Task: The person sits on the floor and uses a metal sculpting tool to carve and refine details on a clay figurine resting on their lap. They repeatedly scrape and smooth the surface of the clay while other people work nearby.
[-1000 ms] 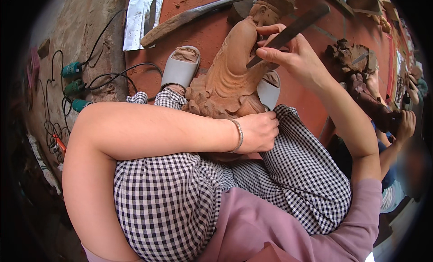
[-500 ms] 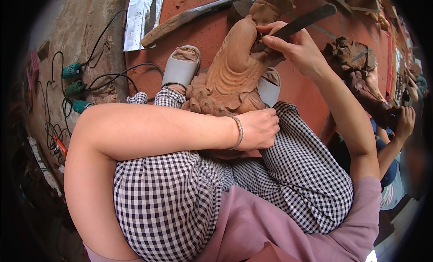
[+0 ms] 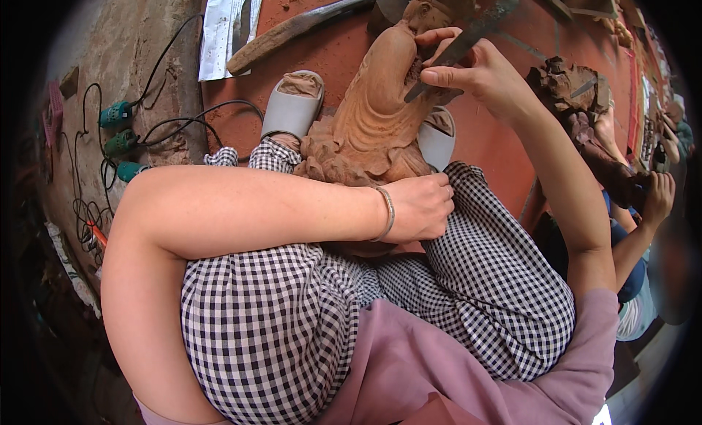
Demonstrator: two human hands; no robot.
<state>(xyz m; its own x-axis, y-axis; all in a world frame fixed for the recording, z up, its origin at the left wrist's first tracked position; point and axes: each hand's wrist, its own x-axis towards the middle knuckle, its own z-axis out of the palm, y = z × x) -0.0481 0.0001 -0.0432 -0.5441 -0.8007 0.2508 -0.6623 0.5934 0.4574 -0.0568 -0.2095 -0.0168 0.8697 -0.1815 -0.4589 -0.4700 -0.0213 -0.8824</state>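
A carved brown wooden statue (image 3: 376, 107) of a robed figure stands between my feet, its head away from me. My left hand (image 3: 420, 209) is closed against the near edge of its base, with the fingertips partly hidden. In my right hand (image 3: 479, 74) is a flat dark metal blade (image 3: 468, 41), pinched between thumb and fingers. Its lower tip lies over the figure's front, near the arm; whether it touches the wood I cannot tell. The blade's rounded far end points up and to the right, past the figure's head.
On the red tiled floor lie a long curved wooden piece (image 3: 314, 26) and white paper (image 3: 228, 37) with another blade on it. Green power tools (image 3: 121, 142) and black cords are at the left. Another person's hand (image 3: 658, 198) and dark carvings (image 3: 567, 88) are at the right.
The blade has turned steeper in my right hand, and its tip has slid left and down over the statue's front. My left hand stays at the base.
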